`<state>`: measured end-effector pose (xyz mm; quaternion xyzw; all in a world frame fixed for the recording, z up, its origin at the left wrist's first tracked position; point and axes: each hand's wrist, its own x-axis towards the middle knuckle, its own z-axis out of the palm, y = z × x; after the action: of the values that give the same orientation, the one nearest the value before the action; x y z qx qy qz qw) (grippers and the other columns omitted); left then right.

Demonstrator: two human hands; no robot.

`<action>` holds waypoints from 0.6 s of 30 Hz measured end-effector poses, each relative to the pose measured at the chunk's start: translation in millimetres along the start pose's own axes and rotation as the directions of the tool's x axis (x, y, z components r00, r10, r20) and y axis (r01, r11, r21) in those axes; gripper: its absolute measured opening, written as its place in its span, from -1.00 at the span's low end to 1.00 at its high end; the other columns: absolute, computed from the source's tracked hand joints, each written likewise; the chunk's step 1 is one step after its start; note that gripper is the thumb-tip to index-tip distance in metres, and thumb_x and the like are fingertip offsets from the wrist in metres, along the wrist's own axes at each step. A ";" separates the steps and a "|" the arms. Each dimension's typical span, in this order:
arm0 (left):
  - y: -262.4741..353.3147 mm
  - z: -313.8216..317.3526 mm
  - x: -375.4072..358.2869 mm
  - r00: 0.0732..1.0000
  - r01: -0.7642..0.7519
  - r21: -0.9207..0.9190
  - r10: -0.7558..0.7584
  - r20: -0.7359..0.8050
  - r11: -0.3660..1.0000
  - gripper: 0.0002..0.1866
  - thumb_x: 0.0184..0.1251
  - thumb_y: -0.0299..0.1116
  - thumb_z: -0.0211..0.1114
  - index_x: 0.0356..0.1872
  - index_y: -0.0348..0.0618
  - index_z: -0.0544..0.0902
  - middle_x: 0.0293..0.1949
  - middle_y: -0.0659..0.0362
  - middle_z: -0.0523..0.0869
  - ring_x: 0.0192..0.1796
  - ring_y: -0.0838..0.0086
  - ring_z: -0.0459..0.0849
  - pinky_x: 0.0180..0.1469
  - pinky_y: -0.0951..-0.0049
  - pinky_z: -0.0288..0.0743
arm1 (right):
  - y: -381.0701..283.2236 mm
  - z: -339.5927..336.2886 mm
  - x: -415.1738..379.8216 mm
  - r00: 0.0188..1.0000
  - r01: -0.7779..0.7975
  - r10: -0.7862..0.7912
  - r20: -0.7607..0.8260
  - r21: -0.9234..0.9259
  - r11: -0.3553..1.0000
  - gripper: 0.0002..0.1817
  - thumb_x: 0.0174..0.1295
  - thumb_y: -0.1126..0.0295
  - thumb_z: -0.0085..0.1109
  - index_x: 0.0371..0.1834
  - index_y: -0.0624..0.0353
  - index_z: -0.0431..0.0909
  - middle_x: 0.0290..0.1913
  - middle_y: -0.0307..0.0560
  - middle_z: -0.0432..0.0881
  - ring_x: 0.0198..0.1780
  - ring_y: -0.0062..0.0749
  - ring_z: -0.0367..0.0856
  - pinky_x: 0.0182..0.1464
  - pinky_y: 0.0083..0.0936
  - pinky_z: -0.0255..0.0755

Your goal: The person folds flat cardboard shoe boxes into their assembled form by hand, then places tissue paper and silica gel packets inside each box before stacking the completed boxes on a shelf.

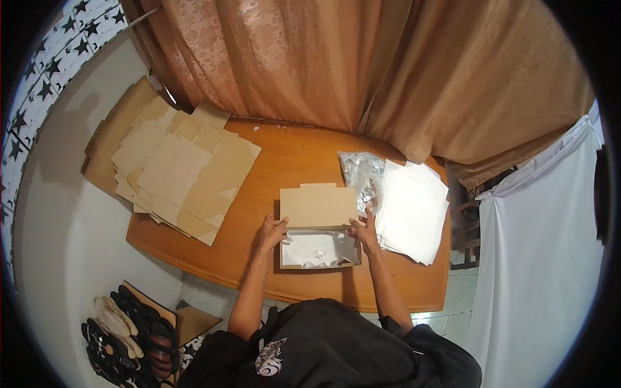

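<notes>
A small cardboard box (319, 266) stands near the table's front edge, its lid (318, 205) raised at the back with a tab on top. White paper (310, 247) lines the inside, with a small shiny piece in the middle. At the left side, where lid and box meet, my left hand (275, 231) has its fingers closed on the lid's lower corner. My right hand (365, 231) pinches the matching corner on the right.
Flattened cardboard sheets (181, 168) are piled at the table's left. A clear plastic bag (363, 176) with silvery contents lies beside a stack of white paper (414, 210) on the right. Curtains (310, 64) hang behind the table (259, 187). Footwear (132, 333) is at lower left.
</notes>
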<state>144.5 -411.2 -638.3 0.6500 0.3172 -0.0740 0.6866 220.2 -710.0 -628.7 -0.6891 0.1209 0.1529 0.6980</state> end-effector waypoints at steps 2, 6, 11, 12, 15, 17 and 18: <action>4.4 -2.0 -1.9 0.999 -0.023 -0.070 0.025 0.027 0.997 -0.18 0.49 0.11 0.23 0.51 -0.24 0.15 0.24 -0.13 0.51 0.14 0.17 0.65 0.04 0.30 0.64 | -9.0 4.0 -7.0 0.999 0.005 -0.010 -0.048 -0.101 0.995 -0.22 0.44 0.16 0.19 0.59 0.12 0.00 0.18 0.08 0.42 -0.21 -0.41 0.63 -0.19 -0.39 0.62; 7.1 -8.7 -9.3 0.988 -0.087 -0.196 0.109 0.108 0.977 -0.19 0.50 0.25 0.10 0.46 -0.22 0.23 0.23 -0.10 0.47 0.23 0.14 0.59 0.21 0.18 0.54 | -14.2 0.5 -18.7 1.000 -0.019 0.016 0.022 0.151 0.988 -0.27 0.46 -0.21 -0.02 0.45 0.12 0.21 0.03 -0.03 0.44 -0.16 -0.41 0.56 -0.10 -0.34 0.57; -17.8 -14.4 -5.3 0.978 -0.083 -0.407 0.152 0.141 0.910 -0.23 0.43 0.33 0.12 0.34 -0.12 0.31 0.38 -0.04 0.31 0.37 0.03 0.42 0.28 -0.11 0.41 | 22.0 -21.2 -21.7 0.998 -0.049 0.062 -0.020 0.407 0.912 -0.31 0.41 -0.39 -0.15 0.05 0.07 0.47 -0.02 -0.09 0.51 -0.14 -0.35 0.56 -0.06 -0.34 0.51; -15.1 -14.2 -9.9 0.977 -0.080 -0.405 0.152 0.148 0.911 -0.23 0.43 0.33 0.12 0.34 -0.12 0.31 0.38 -0.04 0.31 0.37 0.03 0.42 0.28 -0.11 0.41 | 20.1 -21.4 -27.4 0.999 -0.052 0.047 0.022 0.325 0.944 -0.35 0.42 -0.35 -0.12 0.03 0.07 0.49 0.01 -0.10 0.52 -0.13 -0.35 0.56 -0.06 -0.34 0.50; -11.7 -19.3 -33.4 0.976 -0.089 -0.339 0.150 0.157 0.936 -0.28 0.45 0.24 0.16 0.36 -0.09 0.27 0.40 -0.04 0.31 0.35 0.06 0.42 0.25 -0.21 0.40 | 12.2 -21.6 -50.2 0.999 -0.011 0.016 -0.043 0.115 0.993 -0.62 0.39 0.02 0.17 0.04 0.05 0.53 0.02 -0.17 0.57 0.01 -0.34 0.57 -0.03 -0.33 0.50; -8.6 -22.9 -51.0 0.996 -0.019 -0.264 0.041 0.078 0.964 -0.44 0.50 -0.03 0.24 0.34 -0.03 0.28 0.28 0.03 0.47 0.25 0.24 0.54 0.09 0.07 0.61 | 10.6 -21.5 -64.5 0.994 0.044 -0.054 -0.099 -0.099 0.994 -0.64 0.30 0.28 0.35 0.10 0.10 0.53 0.00 -0.15 0.60 0.06 -0.34 0.59 -0.04 -0.36 0.54; -11.2 -24.9 -55.7 0.996 -0.018 -0.261 0.040 0.079 0.965 -0.44 0.50 -0.03 0.24 0.34 -0.03 0.28 0.28 0.03 0.47 0.25 0.24 0.54 0.09 0.07 0.61 | 21.3 -26.6 -65.2 0.994 0.043 -0.052 -0.100 -0.097 0.994 -0.64 0.30 0.28 0.35 0.10 0.10 0.53 0.00 -0.15 0.60 0.06 -0.34 0.59 -0.04 -0.36 0.54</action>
<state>86.4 -406.8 -617.0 0.5551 0.2854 -0.0488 0.7797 153.0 -739.5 -624.2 -0.7311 0.1327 0.1063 0.6608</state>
